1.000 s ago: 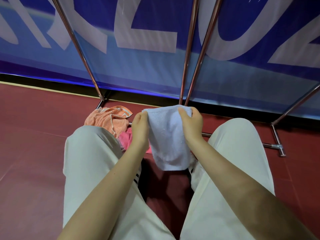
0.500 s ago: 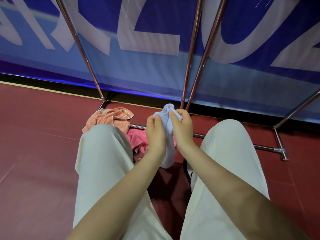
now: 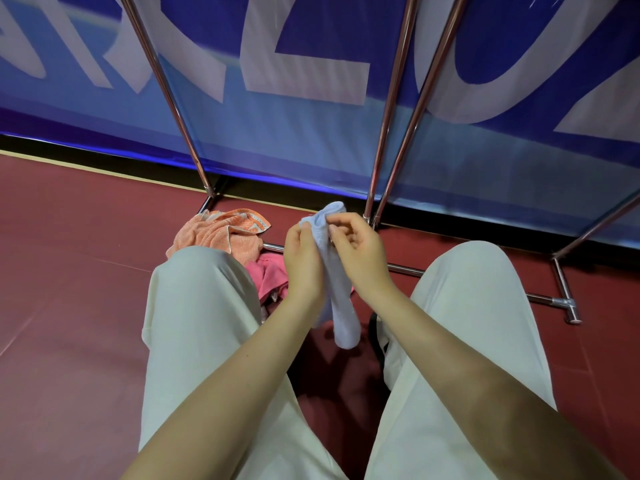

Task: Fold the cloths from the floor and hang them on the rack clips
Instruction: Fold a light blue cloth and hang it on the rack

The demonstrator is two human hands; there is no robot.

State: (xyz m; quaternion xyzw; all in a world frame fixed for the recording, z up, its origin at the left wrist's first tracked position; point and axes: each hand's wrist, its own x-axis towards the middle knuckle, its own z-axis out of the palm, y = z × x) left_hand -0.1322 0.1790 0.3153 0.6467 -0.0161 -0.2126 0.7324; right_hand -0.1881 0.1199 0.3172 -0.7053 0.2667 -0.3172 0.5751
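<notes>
Blue cloth [image 3: 337,289] now narrower, pinched between left hand [image 3: 304,261] and right hand [image 3: 358,252], top fold hidden.

Both bare forearms reach forward from 6 o'clock between the raised knees, meeting at centre; the left hand [image 3: 304,261] stands palm inward at 9 o'clock of the right hand [image 3: 358,252]; both sets of fingers curl, pinching.

Looks like sports hall or event venue, floor-level view. Dark red court-style floor [image 3: 69,306] underfoot. Big blue banner [image 3: 311,140] with huge white letters runs along back edge. Chrome drying rack [image 3: 388,109] stands before it, cloths heaped at its feet.
</notes>
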